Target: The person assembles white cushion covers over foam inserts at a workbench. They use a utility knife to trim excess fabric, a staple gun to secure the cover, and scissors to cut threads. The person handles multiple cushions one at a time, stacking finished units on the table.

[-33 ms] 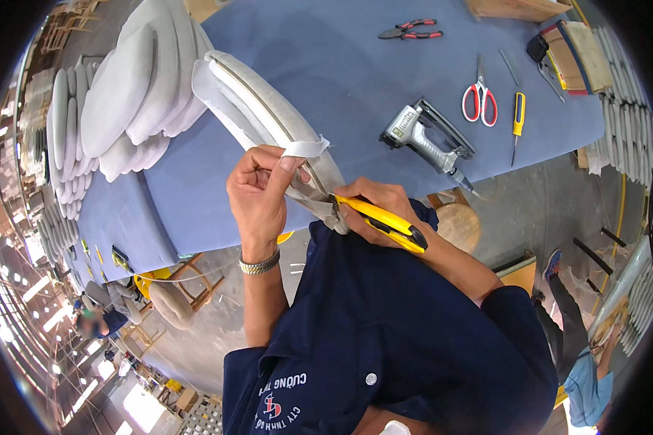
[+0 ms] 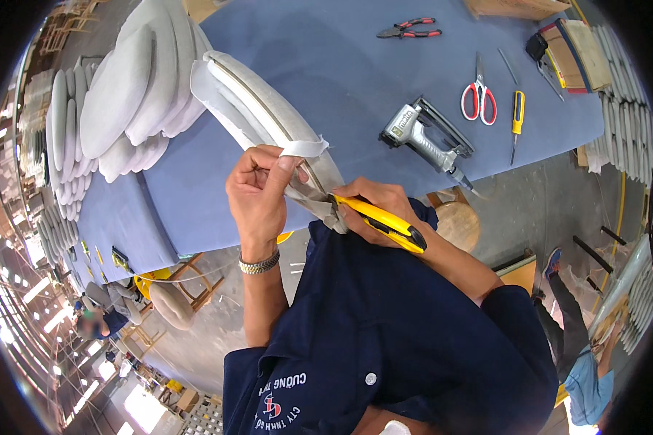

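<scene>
Two hands are kept busy on one curved grey pad (image 2: 277,110), which is laid beneath and beyond the left fingers, with its near end brought in below the right fingers. By the left hand (image 2: 257,194), a white strip (image 2: 306,148) is held pinched between thumb and forefinger; it is apparently lifted so that it is kept taut and off the pad. By the right hand (image 2: 379,203), a yellow knife (image 2: 384,221) is gripped, the fingers being closed round it near its front end, presumably so that the tip can be steered finely; its tail is left projecting past them. The blade is hidden at the loose fabric, so whether it is cutting cannot be told.

On the table (image 2: 319,80), well beyond the right fingers, a staple gun (image 2: 429,138) is laid, with scissors (image 2: 479,103) and a screwdriver (image 2: 517,119) farther to its right and pliers (image 2: 411,29) farthest off, seemingly spread for easy reach. Beyond the left fingers, to their left, grey pads (image 2: 120,90) are stacked, leaving the middle to the held one.
</scene>
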Demonstrator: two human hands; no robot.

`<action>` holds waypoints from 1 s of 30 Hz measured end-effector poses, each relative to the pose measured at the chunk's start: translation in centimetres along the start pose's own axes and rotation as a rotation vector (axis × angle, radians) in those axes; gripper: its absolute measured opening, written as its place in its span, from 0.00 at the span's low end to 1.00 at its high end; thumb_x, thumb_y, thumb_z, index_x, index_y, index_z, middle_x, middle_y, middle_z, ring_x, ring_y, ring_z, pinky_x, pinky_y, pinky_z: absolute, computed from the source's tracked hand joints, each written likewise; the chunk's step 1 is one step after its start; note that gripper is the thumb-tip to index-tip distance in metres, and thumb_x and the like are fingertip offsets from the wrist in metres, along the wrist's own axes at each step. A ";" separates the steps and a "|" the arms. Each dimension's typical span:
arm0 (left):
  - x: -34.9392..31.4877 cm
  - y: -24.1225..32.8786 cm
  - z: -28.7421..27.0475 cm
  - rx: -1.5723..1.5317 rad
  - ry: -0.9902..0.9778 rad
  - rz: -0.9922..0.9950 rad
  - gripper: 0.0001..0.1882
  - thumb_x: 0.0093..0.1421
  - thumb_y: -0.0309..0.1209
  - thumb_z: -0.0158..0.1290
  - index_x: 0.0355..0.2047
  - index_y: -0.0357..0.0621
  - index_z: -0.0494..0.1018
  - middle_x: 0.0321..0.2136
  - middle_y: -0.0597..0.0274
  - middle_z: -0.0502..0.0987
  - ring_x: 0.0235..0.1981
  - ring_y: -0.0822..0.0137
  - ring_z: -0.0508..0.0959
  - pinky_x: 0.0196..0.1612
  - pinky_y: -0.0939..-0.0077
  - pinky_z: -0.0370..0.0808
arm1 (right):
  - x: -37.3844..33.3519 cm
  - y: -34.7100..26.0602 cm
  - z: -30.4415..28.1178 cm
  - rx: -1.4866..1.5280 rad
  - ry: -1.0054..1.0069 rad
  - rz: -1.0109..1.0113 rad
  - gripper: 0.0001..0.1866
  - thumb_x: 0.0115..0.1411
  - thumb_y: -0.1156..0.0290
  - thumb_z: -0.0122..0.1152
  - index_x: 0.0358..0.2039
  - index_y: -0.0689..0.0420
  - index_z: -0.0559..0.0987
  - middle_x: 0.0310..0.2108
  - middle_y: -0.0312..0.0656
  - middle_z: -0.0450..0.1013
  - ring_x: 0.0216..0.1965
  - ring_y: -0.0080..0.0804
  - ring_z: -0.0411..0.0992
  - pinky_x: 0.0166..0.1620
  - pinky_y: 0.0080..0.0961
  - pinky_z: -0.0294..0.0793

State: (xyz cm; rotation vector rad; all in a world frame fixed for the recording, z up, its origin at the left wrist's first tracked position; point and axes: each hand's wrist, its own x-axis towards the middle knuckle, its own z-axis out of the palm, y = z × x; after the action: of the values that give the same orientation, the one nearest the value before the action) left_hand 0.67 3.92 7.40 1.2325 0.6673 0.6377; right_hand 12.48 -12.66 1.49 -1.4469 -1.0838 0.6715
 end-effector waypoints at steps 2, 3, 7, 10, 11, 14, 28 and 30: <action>0.6 -0.3 -0.3 -0.071 -0.010 0.022 0.05 0.66 0.22 0.57 0.32 0.37 0.73 0.35 0.53 0.80 0.32 0.66 0.79 0.38 0.75 0.74 | 0.1 0.4 0.0 -0.010 0.004 -0.041 0.12 0.57 0.76 0.67 0.42 0.57 0.79 0.29 0.44 0.80 0.28 0.37 0.81 0.33 0.28 0.80; 0.9 -0.4 -0.5 -0.088 -0.009 0.031 0.04 0.66 0.21 0.57 0.32 0.37 0.73 0.35 0.52 0.80 0.32 0.65 0.79 0.37 0.74 0.75 | 0.2 0.5 -0.1 -0.016 0.005 -0.062 0.12 0.57 0.76 0.67 0.42 0.57 0.79 0.29 0.44 0.80 0.28 0.38 0.81 0.33 0.28 0.80; 1.1 -0.8 -0.5 -0.139 -0.003 0.043 0.04 0.67 0.21 0.57 0.33 0.36 0.73 0.36 0.51 0.81 0.29 0.65 0.79 0.35 0.72 0.75 | 0.0 0.4 -0.1 -0.029 0.005 -0.034 0.12 0.57 0.76 0.67 0.42 0.57 0.79 0.29 0.44 0.80 0.28 0.38 0.81 0.33 0.28 0.80; 1.1 -1.0 -0.8 -0.202 0.030 0.025 0.05 0.67 0.22 0.56 0.33 0.36 0.73 0.36 0.51 0.81 0.28 0.67 0.78 0.34 0.74 0.74 | -0.3 0.6 -0.3 -0.027 -0.026 -0.035 0.12 0.57 0.76 0.67 0.42 0.56 0.78 0.29 0.44 0.80 0.27 0.38 0.81 0.32 0.28 0.79; 1.1 -0.9 -1.1 -0.228 0.047 0.015 0.05 0.68 0.23 0.56 0.33 0.37 0.73 0.36 0.51 0.81 0.27 0.68 0.78 0.33 0.75 0.74 | -0.7 1.0 -0.4 -0.033 -0.047 -0.038 0.11 0.57 0.76 0.67 0.42 0.56 0.78 0.29 0.44 0.80 0.27 0.38 0.81 0.32 0.28 0.79; 2.5 2.0 -2.1 -0.226 0.038 0.148 0.05 0.68 0.23 0.55 0.33 0.37 0.73 0.36 0.52 0.81 0.25 0.70 0.76 0.29 0.78 0.73 | -1.0 0.8 -0.7 -0.015 -0.074 0.011 0.10 0.59 0.72 0.66 0.42 0.55 0.79 0.29 0.43 0.80 0.27 0.38 0.81 0.32 0.28 0.79; 4.0 -4.3 1.1 0.642 0.052 -0.090 0.11 0.63 0.32 0.62 0.28 0.36 0.77 0.17 0.61 0.79 0.19 0.74 0.81 0.23 0.78 0.72 | 1.9 13.0 -12.9 -0.130 0.402 0.591 0.21 0.62 0.53 0.69 0.27 0.60 0.79 0.22 0.38 0.74 0.26 0.26 0.72 0.32 0.30 0.71; 4.2 -3.8 1.5 0.694 0.016 -0.101 0.13 0.64 0.32 0.62 0.29 0.34 0.76 0.19 0.62 0.79 0.20 0.76 0.80 0.23 0.79 0.73 | 1.4 16.1 -16.2 -0.370 0.436 0.653 0.28 0.61 0.45 0.67 0.28 0.63 0.79 0.21 0.41 0.74 0.26 0.32 0.73 0.33 0.36 0.71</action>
State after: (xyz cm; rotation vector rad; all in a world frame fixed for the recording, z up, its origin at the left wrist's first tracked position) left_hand 4.82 5.37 3.51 1.8165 1.0040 0.3321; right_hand 31.22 -17.29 -10.77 -2.1823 -0.3887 0.5701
